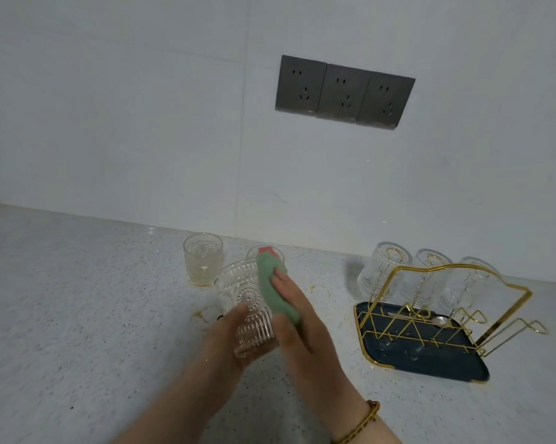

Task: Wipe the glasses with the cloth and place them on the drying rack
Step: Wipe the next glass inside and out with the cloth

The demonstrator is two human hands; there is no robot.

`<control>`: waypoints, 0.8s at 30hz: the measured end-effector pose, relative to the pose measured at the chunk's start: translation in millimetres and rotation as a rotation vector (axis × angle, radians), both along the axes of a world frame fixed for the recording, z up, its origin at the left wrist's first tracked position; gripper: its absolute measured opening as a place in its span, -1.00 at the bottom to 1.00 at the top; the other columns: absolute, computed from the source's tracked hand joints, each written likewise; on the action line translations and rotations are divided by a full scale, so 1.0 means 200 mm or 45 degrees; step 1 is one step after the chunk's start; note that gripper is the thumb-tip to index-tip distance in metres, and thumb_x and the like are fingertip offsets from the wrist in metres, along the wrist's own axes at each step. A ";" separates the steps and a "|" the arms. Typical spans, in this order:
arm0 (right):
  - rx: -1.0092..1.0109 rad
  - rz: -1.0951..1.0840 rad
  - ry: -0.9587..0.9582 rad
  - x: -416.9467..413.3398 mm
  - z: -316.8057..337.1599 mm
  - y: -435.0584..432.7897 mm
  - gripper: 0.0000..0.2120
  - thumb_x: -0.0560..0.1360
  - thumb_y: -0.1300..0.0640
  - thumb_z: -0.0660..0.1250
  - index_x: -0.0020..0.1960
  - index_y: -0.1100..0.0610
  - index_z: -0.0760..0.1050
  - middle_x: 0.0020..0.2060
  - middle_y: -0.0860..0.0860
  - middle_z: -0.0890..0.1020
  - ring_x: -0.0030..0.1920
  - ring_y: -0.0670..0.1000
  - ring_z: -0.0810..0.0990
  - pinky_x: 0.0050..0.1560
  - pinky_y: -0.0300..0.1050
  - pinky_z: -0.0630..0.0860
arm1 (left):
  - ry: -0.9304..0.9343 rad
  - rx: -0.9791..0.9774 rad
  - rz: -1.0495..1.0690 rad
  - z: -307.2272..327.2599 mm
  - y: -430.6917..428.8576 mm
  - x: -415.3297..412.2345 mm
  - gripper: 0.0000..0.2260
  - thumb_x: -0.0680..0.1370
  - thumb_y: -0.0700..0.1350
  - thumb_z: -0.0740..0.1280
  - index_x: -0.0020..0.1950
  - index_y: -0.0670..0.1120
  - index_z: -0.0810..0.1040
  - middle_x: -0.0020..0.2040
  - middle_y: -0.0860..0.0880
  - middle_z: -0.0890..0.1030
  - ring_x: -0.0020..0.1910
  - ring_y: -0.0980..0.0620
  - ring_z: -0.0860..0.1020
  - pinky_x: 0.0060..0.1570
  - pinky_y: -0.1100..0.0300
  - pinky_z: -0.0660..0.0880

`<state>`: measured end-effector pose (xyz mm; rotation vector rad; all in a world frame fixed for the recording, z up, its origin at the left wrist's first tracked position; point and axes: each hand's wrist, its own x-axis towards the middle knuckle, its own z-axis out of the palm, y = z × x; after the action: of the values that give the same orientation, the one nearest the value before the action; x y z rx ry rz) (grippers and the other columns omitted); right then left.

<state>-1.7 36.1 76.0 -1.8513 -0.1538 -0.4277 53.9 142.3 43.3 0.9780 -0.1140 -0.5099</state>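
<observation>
My left hand (230, 339) grips a clear embossed glass (246, 307) tilted on its side above the counter. My right hand (297, 318) presses a green cloth (271, 288) with a red edge against the glass's right side. Another embossed glass (203, 259) stands upright behind, near the wall. The rim of a further glass (278, 251) peeks out behind the cloth. At the right, a gold wire drying rack (443, 302) on a dark blue tray (430, 363) carries three glasses (382, 270) hung upside down on its far pegs.
The speckled grey counter (94, 309) meets a pale tiled wall with three dark sockets (344, 91). Small yellowish stains (201, 315) lie on the counter near the glasses. The rack's near hooks (539, 328) stick out to the right.
</observation>
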 end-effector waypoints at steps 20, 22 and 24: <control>0.147 0.075 0.050 -0.15 0.18 -0.06 -0.68 0.59 -0.05 -0.04 0.32 -0.29 0.15 0.33 -0.03 0.39 0.17 -0.09 0.53 -0.02 -0.30 0.54 | -0.303 0.381 0.103 0.22 -0.06 -0.17 0.09 -0.08 0.41 0.47 0.24 -0.26 0.43 0.10 -0.28 0.60 0.05 -0.27 0.59 0.07 -0.14 0.53; -0.194 -0.082 -0.245 -0.16 0.11 0.02 -0.62 0.55 -0.14 -0.03 0.35 -0.35 0.04 0.45 -0.15 0.16 0.39 -0.04 0.29 0.30 -0.14 0.38 | -0.287 0.380 0.122 0.25 -0.06 -0.14 0.06 -0.06 0.37 0.45 0.22 -0.31 0.43 0.09 -0.30 0.59 0.02 -0.27 0.60 -0.02 -0.07 0.57; -0.486 -0.190 -0.489 -0.14 0.01 0.05 -0.56 0.58 -0.14 -0.07 0.44 -0.14 0.00 0.47 -0.20 -0.03 0.48 -0.03 0.02 0.46 -0.16 0.03 | -0.293 0.389 0.141 0.27 -0.06 -0.11 -0.07 0.04 0.30 0.39 0.20 -0.31 0.44 0.10 -0.30 0.58 0.04 -0.24 0.58 -0.02 -0.07 0.54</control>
<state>-28.8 45.9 78.6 -2.1437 -0.3803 -0.9088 32.2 129.6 97.1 1.3333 -0.1905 -0.3158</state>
